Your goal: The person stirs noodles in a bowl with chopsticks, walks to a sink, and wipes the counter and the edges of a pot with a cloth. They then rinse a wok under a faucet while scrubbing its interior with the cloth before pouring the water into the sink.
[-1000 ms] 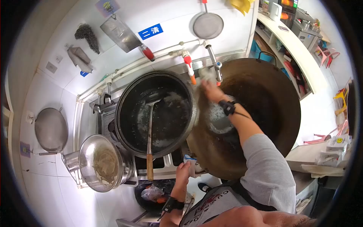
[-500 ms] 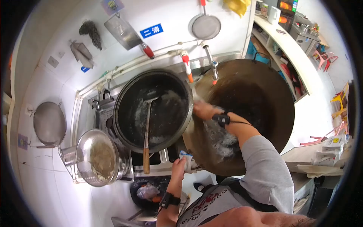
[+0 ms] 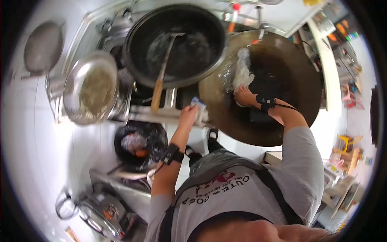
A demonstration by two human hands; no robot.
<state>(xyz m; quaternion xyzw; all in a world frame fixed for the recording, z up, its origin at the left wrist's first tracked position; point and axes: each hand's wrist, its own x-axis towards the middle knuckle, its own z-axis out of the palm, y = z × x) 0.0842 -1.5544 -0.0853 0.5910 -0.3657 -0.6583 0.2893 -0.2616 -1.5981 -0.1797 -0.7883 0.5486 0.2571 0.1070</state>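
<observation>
My right hand (image 3: 245,97) is inside the large brown wok (image 3: 213,107), low over its left side. Its fingers close round the lower end of a whitish, wet, cloth-like thing (image 3: 243,72), blurred by motion; water glistens around it. Left of the wok, my left hand (image 3: 187,116) grips a small white packet with blue on it (image 3: 199,105), near the stove's front edge. A black pot (image 3: 133,60) stands beside the wok with liquid in it. Across its rim leans a long metal tool with a wooden handle (image 3: 157,96), perhaps a wok spatula.
A metal strainer (image 3: 111,72) with something brownish inside sits left of the pot. Below the stove is a lined black bin (image 3: 121,151) with rubbish. Taps with red parts (image 3: 233,18) stand behind the wok. A round-bodied appliance (image 3: 107,209) lies at lower left.
My view has tilted downward, so the pot and wok appear higher. My right hand has moved from the wok's left rim further inside, and the whitish cloth-like thing now shows. My left hand still grips the packet.
</observation>
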